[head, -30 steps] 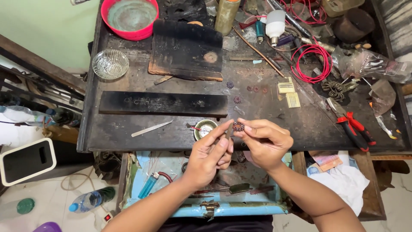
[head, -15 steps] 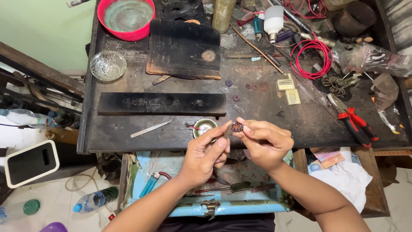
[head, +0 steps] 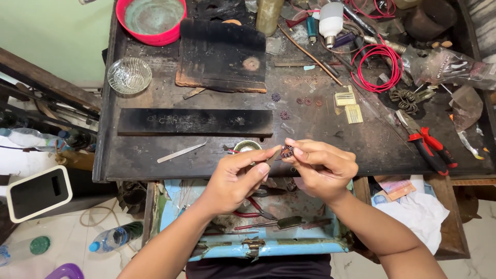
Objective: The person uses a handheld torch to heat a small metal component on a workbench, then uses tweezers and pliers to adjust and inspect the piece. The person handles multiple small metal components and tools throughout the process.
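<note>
While both hands meet just over the near edge of the dark, scarred wooden bench (head: 155,160), the head view shows the right hand (head: 323,168) pinching a small, dark reddish flower-shaped metal piece (head: 287,151) between thumb and fingertips, closed on it. The left hand (head: 235,178) is closed too, its fingers pinched around what looks like a thin tool whose tip touches the piece; the tool itself is too small to make out. Just behind the hands sits a small round brass cup (head: 247,146), and a flat silver metal strip (head: 181,153) lies on the bench to the left. Further back, several similar tiny flower-shaped pieces (head: 284,114) lie loose near two small yellow ridged cards (head: 349,106). Red-handled pliers (head: 429,147) rest to the right, and an open light-blue metal drawer (head: 258,243) full of tools sits below the hands. Because the piece is so small and held only by fingertips, a slip of the tool could likely flick it out of the grip and into the cluttered drawer, where it would be hard to find; too much pressure might also bend its fine petals.
</note>
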